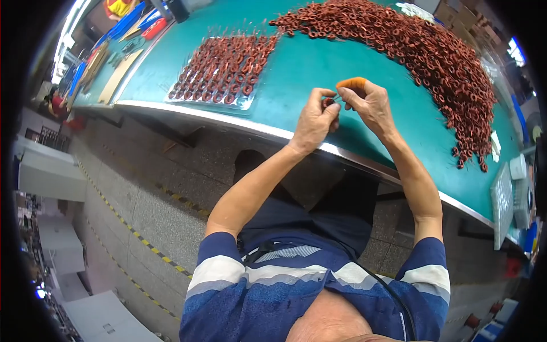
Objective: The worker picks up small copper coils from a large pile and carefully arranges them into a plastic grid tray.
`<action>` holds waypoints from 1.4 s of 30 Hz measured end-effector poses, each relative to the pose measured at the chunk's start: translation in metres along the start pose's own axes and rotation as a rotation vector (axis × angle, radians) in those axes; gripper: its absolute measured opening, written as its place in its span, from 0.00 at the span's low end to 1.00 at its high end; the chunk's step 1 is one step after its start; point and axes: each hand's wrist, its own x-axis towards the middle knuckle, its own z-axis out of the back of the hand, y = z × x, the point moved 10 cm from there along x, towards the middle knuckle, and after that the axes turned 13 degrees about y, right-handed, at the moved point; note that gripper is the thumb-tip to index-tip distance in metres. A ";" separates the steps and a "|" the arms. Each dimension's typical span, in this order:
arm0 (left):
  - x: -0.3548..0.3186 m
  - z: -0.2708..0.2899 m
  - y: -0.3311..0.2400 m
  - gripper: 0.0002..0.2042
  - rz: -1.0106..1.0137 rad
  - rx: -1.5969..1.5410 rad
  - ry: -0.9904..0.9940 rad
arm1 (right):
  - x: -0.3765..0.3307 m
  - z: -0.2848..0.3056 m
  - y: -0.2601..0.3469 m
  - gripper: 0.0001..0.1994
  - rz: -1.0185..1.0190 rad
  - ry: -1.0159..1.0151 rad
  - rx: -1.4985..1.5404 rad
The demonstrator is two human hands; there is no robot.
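My left hand (315,118) pinches a small copper-coloured wound coil (328,102) above the green table top (319,68). My right hand (367,102), with an orange cot on one fingertip (351,83), meets it at the coil and grips its thin wire lead. Both hands hover near the table's front edge. A clear tray (219,71) filled with rows of the same coils lies to the left. A long heap of loose coils (421,51) curves along the far and right side of the table.
The table's metal front edge (228,119) runs across the view, with speckled floor and yellow-black tape (142,239) below. White trays (504,199) sit at the right end. Tools and coloured items (131,25) lie at the far left end.
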 end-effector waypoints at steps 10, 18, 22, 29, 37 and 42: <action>-0.016 0.009 -0.034 0.16 -0.098 0.594 -0.017 | 0.001 0.009 0.021 0.08 0.112 -0.115 0.066; -0.027 -0.020 -0.025 0.08 -0.296 1.170 0.121 | 0.084 -0.097 0.071 0.09 0.155 0.224 -0.074; -0.023 -0.018 -0.026 0.12 -0.279 1.064 0.110 | 0.119 -0.144 0.061 0.09 0.115 0.362 -0.174; -0.024 -0.012 -0.020 0.12 -0.201 1.025 0.141 | 0.132 -0.182 0.045 0.12 0.108 0.420 -0.214; -0.031 -0.013 -0.030 0.11 -0.298 0.999 0.118 | 0.122 -0.143 0.064 0.17 0.177 0.238 -0.522; -0.087 0.026 -0.084 0.12 -0.529 0.913 -0.152 | 0.109 -0.120 0.016 0.30 0.036 0.262 -0.453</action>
